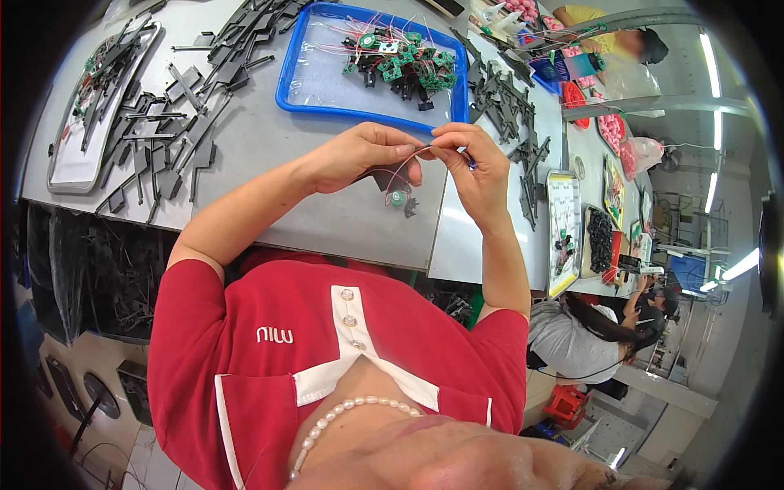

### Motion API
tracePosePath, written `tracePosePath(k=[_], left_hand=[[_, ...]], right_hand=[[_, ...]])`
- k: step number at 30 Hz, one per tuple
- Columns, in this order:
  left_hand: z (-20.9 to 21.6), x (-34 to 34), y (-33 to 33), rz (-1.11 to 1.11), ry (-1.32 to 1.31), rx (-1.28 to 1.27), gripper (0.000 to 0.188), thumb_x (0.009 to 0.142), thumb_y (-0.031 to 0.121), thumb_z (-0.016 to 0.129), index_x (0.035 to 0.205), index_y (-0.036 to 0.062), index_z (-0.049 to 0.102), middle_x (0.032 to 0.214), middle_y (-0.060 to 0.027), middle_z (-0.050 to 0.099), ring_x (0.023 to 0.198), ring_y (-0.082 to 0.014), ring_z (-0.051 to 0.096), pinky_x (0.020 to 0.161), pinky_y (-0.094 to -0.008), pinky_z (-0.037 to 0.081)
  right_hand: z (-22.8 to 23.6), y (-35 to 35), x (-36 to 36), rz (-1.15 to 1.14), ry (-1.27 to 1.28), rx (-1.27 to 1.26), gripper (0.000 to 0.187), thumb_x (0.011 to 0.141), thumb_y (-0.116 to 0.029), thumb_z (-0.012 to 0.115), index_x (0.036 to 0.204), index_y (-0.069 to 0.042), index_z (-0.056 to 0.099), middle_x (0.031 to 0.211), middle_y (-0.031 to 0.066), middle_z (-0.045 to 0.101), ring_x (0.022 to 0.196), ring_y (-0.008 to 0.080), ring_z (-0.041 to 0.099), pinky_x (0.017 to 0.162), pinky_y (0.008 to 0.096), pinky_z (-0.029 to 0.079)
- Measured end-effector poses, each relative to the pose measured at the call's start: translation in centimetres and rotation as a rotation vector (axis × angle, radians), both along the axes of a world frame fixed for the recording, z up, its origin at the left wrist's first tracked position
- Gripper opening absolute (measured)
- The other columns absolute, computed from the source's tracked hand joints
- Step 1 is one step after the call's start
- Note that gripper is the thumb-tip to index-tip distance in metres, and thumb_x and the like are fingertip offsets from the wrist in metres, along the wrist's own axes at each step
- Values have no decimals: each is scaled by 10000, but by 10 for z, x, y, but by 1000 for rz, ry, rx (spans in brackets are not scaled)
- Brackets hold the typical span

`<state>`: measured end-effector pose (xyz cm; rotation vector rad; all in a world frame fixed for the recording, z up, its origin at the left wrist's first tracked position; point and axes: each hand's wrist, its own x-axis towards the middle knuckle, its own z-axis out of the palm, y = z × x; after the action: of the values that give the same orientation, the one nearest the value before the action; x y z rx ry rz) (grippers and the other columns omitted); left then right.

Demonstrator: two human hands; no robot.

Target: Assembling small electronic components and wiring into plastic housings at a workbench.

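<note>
Above the near edge of the grey desk (269, 155), the person holds a small wired part between both hands. The left hand (363, 155) is pinched shut on one end of the thin red wires (398, 173), and the right hand (474, 167) is closed on the other end, fingertips almost touching the left ones. From the wires hangs a little green circuit board (398, 198) with a dark plastic piece beside it, dangling just clear of the desktop.

It looks very light and limp: the wires bend freely, so the board will swing unless it is steadied. The solder joints are likely fragile, so I would judge it safer to take hold of the board by its edges or the wire close to the joint, not to tug on the loose span.

Toward the far edge sits a blue tray (294, 90) holding more green boards with red wires in a tangle. Black plastic strips (175, 135) lie scattered over the far left corner, and more of them run along the right side.
</note>
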<state>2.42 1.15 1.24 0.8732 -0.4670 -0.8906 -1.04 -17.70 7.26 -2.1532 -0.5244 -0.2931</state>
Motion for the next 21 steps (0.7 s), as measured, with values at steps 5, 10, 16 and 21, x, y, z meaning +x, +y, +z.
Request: tracePosePath(k=[5,10,16,21], left_hand=[[-6,-3,0,83,-107,161,297,912,253,535,1068,14,619,778,-30,634,684,-67,546,600,-218,433],[-8,-2,4,82,-56,205,263,899,224,558,1046,21,637,732,-14,623,641,-55,532,556,-203,411],[-13,-2,2,97,-110,259,253,904,198,548,1074,30,632,710,4,601,639,-48,522,553,-195,399],[-11,-5,-1,123,-141,258,273,903,219,547,1047,7,638,680,4,583,618,-43,486,537,-199,380]], right_hand=[[-14,-6,3,53,-154,-143,180,709,63,655,858,-31,622,867,79,640,752,212,620,644,290,520],[-19,-8,-1,30,-94,-132,224,696,53,673,893,-45,634,880,78,657,741,206,623,639,281,516],[-23,-15,-2,2,-6,-88,173,756,11,670,920,-38,648,933,77,662,731,110,595,589,207,459],[-31,-16,-1,38,-128,-135,142,749,35,659,872,-35,656,892,82,667,753,158,619,604,234,478]])
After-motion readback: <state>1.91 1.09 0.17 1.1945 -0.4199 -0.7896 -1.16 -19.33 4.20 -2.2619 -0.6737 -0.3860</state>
